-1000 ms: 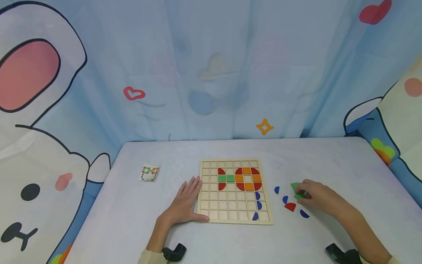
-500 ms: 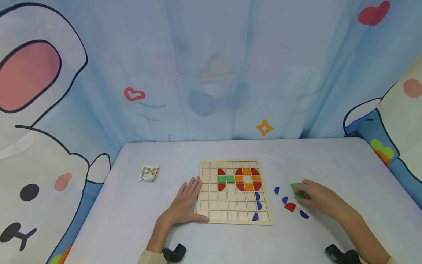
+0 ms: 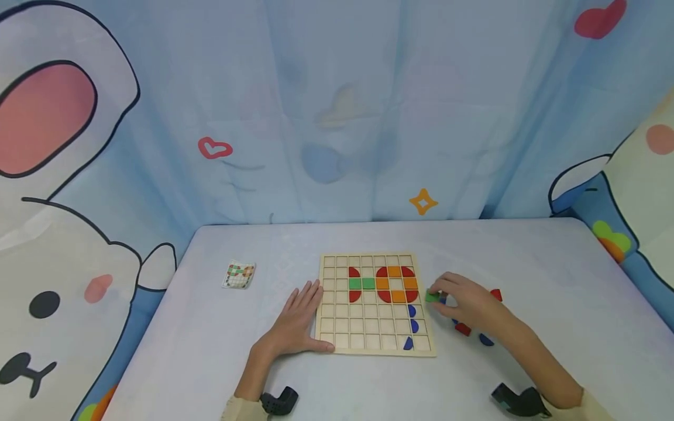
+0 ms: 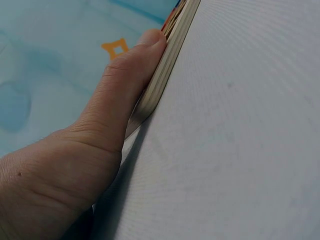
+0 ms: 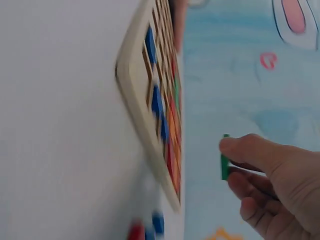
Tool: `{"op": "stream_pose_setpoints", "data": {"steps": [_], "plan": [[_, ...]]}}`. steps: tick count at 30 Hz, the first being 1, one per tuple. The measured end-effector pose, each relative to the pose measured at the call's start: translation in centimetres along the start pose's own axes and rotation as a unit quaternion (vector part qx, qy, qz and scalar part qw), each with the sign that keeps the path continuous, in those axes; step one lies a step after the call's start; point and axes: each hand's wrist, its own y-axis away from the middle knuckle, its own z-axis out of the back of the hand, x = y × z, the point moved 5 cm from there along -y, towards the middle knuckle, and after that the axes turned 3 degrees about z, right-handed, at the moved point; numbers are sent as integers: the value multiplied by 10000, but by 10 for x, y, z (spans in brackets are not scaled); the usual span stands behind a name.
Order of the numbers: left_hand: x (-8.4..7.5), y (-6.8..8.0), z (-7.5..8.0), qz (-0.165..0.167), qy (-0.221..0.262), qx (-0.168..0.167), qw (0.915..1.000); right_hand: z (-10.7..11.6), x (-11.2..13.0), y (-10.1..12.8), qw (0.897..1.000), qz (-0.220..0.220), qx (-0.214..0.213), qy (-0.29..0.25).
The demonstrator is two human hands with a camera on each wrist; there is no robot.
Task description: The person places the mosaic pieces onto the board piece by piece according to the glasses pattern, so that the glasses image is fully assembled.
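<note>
A wooden grid board [image 3: 375, 351] lies on the table with red, orange, green and blue pieces set in its cells. My right hand [image 3: 466, 301] pinches a green square piece [image 3: 432, 297] just off the board's right edge, lifted above the table; the right wrist view shows the same green piece [image 5: 225, 159] held between thumb and fingers next to the board [image 5: 137, 95]. My left hand [image 3: 297, 321] lies flat with straight fingers against the board's left edge, and its thumb [image 4: 132, 80] presses along the board's side [image 4: 165, 75].
Loose red pieces [image 3: 463, 329] and blue pieces [image 3: 485, 340] lie on the table right of the board, partly under my right hand. A small pattern card [image 3: 239, 275] sits at the left. Printed curtains enclose the pale table [image 3: 553, 275].
My right hand lifted the green piece from the loose pile and carried it left to the board's right edge, uncovering a red piece behind it. The left hand stayed put.
</note>
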Motion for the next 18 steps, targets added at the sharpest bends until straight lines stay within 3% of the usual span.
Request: {"op": "stream_pose_setpoints", "data": {"steps": [7,13,18], "plan": [[1,0,-1,-25,-53,24,10000,-35,73,-49,9850,1715,14,-176],[2,-1,-1,18,-99,70,9999,-57,101,-90,9796,1993,244,-7],[1,-2,0,38,-153,136,9998,-69,106,-104,9748,2201,328,180]]}}
